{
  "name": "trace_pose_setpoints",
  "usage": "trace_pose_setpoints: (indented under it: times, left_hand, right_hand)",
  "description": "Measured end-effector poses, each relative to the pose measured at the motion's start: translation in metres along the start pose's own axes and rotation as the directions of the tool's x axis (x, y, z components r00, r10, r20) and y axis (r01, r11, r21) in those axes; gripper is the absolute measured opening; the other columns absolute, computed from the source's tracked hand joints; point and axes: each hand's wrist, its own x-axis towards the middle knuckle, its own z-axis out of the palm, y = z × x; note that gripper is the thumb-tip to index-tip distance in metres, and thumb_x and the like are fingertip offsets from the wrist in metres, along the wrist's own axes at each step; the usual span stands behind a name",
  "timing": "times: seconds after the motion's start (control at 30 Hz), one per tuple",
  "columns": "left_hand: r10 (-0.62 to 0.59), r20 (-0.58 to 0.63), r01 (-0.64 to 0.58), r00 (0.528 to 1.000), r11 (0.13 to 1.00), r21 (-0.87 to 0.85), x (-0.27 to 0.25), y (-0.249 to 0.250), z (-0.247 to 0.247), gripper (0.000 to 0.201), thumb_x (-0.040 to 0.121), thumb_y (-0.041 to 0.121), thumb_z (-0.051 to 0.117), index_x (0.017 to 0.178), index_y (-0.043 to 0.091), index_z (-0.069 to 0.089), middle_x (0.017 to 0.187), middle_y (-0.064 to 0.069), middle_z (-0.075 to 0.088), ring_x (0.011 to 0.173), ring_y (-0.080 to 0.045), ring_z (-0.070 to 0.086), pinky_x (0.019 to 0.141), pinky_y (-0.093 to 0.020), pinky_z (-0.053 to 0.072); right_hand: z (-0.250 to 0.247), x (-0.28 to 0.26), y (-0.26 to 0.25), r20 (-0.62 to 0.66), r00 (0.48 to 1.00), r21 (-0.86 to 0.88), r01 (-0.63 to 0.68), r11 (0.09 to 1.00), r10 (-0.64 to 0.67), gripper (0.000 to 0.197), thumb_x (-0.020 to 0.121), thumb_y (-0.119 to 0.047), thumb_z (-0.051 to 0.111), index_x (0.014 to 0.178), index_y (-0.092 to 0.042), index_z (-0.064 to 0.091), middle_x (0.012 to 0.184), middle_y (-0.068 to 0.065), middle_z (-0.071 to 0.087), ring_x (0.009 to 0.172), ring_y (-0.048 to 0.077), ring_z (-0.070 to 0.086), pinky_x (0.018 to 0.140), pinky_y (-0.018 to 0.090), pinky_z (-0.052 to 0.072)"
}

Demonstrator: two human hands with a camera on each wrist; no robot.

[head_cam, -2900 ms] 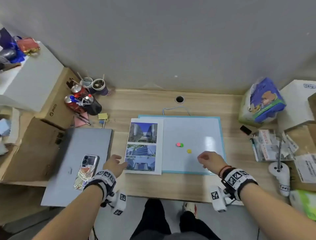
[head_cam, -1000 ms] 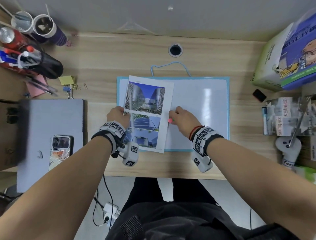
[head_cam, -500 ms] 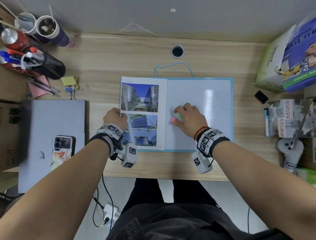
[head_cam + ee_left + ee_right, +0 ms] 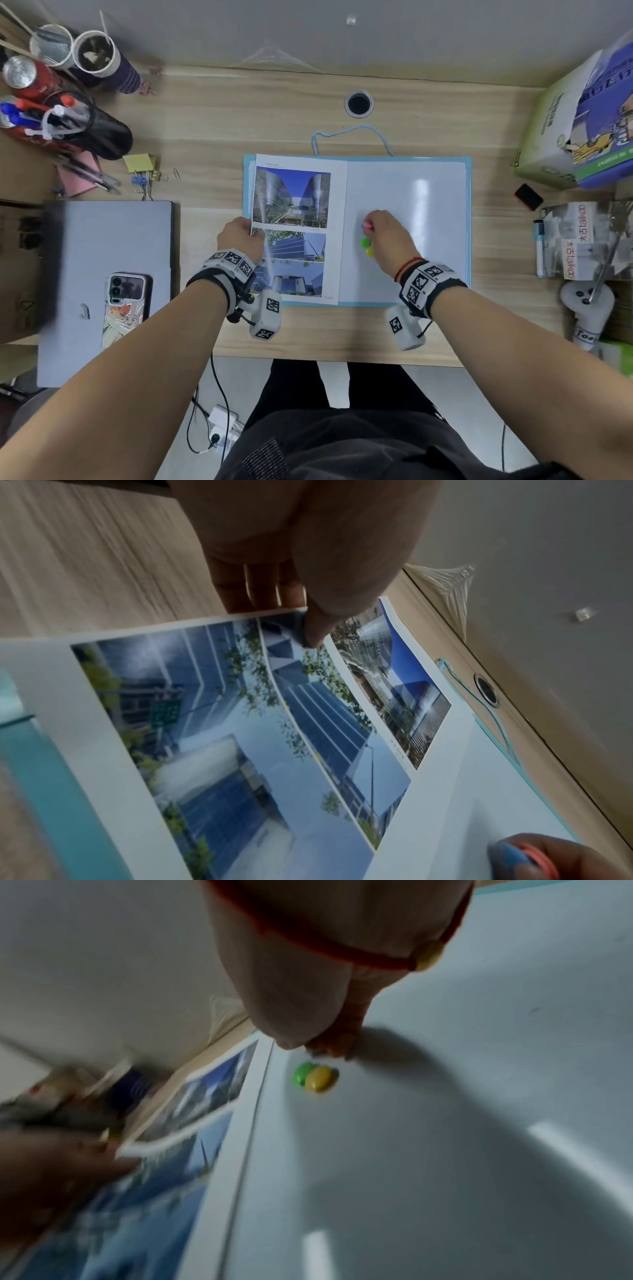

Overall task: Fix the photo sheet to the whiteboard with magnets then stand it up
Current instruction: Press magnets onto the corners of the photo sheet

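Here the whiteboard [image 4: 411, 192] lies flat on the wooden desk [image 4: 274, 113], blue frame, w/ a blue hanging cord [image 4: 352, 132] looped past its far edge; the photo sheet [image 4: 298, 226] lies on the board's left half, three building photos stacked down it, its left edge just inside the frame.

Left hand [image 4: 241, 234] pinches the sheet's left edge about mid-height; in the left wrist view the thumb [image 4: 315, 626] presses on top of the paper and the fingers [image 4: 253, 588] curl under it, so that edge looks slightly lifted.

Right hand [image 4: 387, 236] is over the bare board just right of the sheet, fingers curled together; fingertips clamp a pink magnet [image 4: 366, 225], w/ a bit of blue showing beside it; in the right wrist view the grip is blurred and the pinched piece can't be made out. A green magnet [image 4: 365, 243] and a yellow magnet [image 4: 370, 251] sit touching each other on the board, just below those fingertips; apart from the sheet.

Round about: closed grey laptop [image 4: 102, 257] on the left w/ a phone [image 4: 125, 308] on its lid; pen holder [image 4: 78, 126] and cups [image 4: 92, 54] far left; sticky notes [image 4: 137, 162] and clips [image 4: 142, 180] nearby; a boxed pack [image 4: 582, 113] far right, small black block [image 4: 528, 196] and marker [image 4: 540, 250] beside it.
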Motion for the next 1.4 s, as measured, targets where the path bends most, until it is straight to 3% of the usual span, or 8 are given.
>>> trace_pose_setpoints:
  times: [0.1,0.23,0.3,0.43,0.63,1.07,1.23,1.4]
  left_hand:
    - [0.013,0.006,-0.013,1.000,1.000,0.001,0.000,0.003,0.004,0.028,0.089,0.026,0.061,0.111,0.009,0.062,0.104,-0.014,0.071,0.100,-0.034,0.066,0.082,-0.033,0.049]
    - [0.006,0.025,-0.006,1.000,1.000,-0.001,0.000,0.007,0.007,0.029,0.089,0.027,0.061,0.113,0.011,0.061,0.106,-0.012,0.070,0.100,-0.033,0.066,0.083,-0.032,0.049]
    - [0.001,0.027,0.000,1.000,1.000,-0.014,0.000,0.010,0.008,0.026,0.089,0.026,0.061,0.110,0.011,0.062,0.104,-0.012,0.070,0.098,-0.033,0.067,0.079,-0.030,0.048]
    - [0.005,0.027,-0.005,1.000,1.000,-0.012,-0.002,0.012,0.010,0.022,0.088,0.027,0.061,0.105,0.012,0.061,0.098,-0.011,0.070,0.092,-0.032,0.068,0.074,-0.027,0.047]
    - [0.008,0.021,-0.008,1.000,1.000,-0.011,-0.004,0.012,0.012,0.027,0.089,0.025,0.061,0.111,0.011,0.061,0.106,-0.011,0.070,0.097,-0.032,0.067,0.080,-0.029,0.049]
    - [0.065,0.046,-0.069,0.997,0.994,0.086,-0.014,0.018,0.021,0.037,0.085,0.028,0.068,0.111,0.006,0.055,0.091,-0.004,0.053,0.083,-0.026,0.053,0.070,-0.027,0.038]
    - [0.050,0.059,-0.055,0.997,0.994,0.090,-0.014,0.016,0.021,0.038,0.084,0.030,0.069,0.110,0.006,0.054,0.089,-0.004,0.054,0.079,-0.025,0.054,0.068,-0.027,0.038]
    - [0.058,0.087,-0.067,0.995,0.992,0.111,-0.015,0.019,0.020,0.040,0.085,0.030,0.067,0.113,0.006,0.053,0.091,-0.004,0.052,0.080,-0.024,0.051,0.070,-0.027,0.039]
  right_hand:
    - [-0.019,0.005,0.001,0.014,0.956,0.361,-0.277,0.890,0.292,0.010,0.094,-0.016,0.045,0.094,-0.011,0.052,0.080,0.002,0.056,0.064,0.017,0.053,0.057,0.023,0.049]
    - [-0.044,0.010,-0.006,0.221,0.826,0.784,-0.467,0.409,0.519,0.014,0.069,-0.005,0.044,0.064,-0.003,0.057,0.057,0.012,0.053,0.051,0.026,0.046,0.048,0.027,0.043]
    - [-0.045,0.010,-0.010,0.215,0.827,0.702,-0.500,0.507,0.519,0.016,0.075,-0.005,0.047,0.062,-0.005,0.057,0.049,0.006,0.053,0.053,0.026,0.043,0.051,0.028,0.040]
    - [-0.028,-0.002,-0.005,0.187,0.958,0.054,-0.230,0.972,0.216,0.032,0.085,-0.042,0.063,0.096,-0.016,0.049,0.064,-0.003,0.058,0.059,0.017,0.055,0.055,0.027,0.041]
    - [-0.008,-0.012,-0.007,0.243,0.968,-0.345,0.023,0.938,0.066,0.027,0.096,-0.034,0.048,0.109,-0.011,0.040,0.083,0.009,0.056,0.068,0.029,0.051,0.060,0.032,0.040]
    - [-0.006,-0.016,-0.008,0.199,0.979,-0.408,0.043,0.912,0.043,0.016,0.100,-0.025,0.040,0.098,-0.010,0.038,0.077,0.005,0.047,0.050,0.021,0.038,0.049,0.030,0.029]
    - [-0.008,-0.015,-0.012,0.293,0.956,-0.418,0.128,0.899,0.000,0.035,0.096,-0.014,0.044,0.128,-0.014,0.032,0.089,0.011,0.059,0.060,0.027,0.047,0.053,0.031,0.037]
    - [-0.008,-0.015,-0.022,0.321,0.947,-0.433,0.162,0.887,-0.016,0.030,0.094,-0.012,0.043,0.122,-0.010,0.034,0.089,0.010,0.055,0.062,0.027,0.048,0.055,0.031,0.038]
